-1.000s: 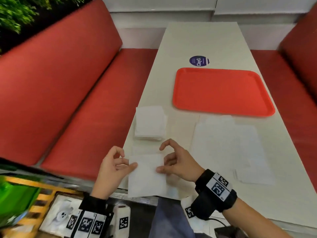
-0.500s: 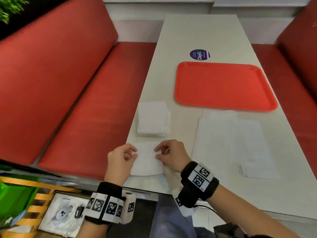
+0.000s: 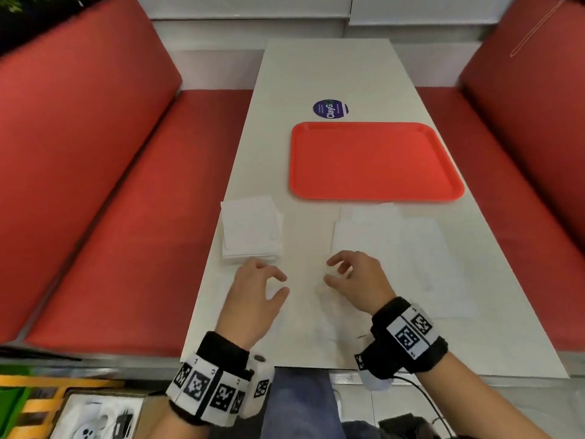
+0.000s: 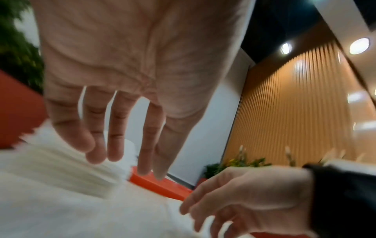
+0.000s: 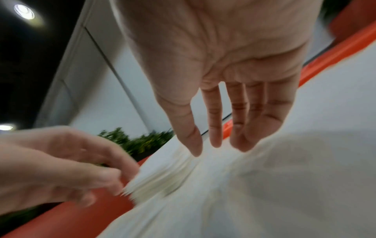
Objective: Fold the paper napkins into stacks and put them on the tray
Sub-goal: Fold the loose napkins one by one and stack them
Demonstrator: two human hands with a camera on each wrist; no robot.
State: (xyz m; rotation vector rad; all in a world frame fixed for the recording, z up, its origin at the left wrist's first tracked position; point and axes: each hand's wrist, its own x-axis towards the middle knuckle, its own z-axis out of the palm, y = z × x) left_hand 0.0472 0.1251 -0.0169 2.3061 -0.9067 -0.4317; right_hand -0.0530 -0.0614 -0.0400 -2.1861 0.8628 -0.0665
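A stack of folded white napkins [image 3: 251,231] sits at the table's left edge, with flat unfolded napkins [image 3: 395,248] spread to its right. Beyond both lies the bare red tray [image 3: 373,160]. My left hand [image 3: 278,284] hovers just in front of the stack, fingers loosely spread and holding nothing. In the left wrist view its straight fingers [image 4: 126,153] hang over the blurred stack [image 4: 61,164]. My right hand [image 3: 332,274] is a short way to the right, by the near corner of the flat napkins, also holding nothing [image 5: 215,141]. No separate napkin is plainly visible between my hands.
Red benches [image 3: 104,201] run along both sides of the white table [image 3: 316,74]. A round purple sticker [image 3: 330,109] lies beyond the tray. Boxes with small items [image 3: 95,419] sit on the floor at the near left.
Both hands have let go of the folded napkin they were pressing and have moved apart and forward, fingers lifted. The camera has shifted too.
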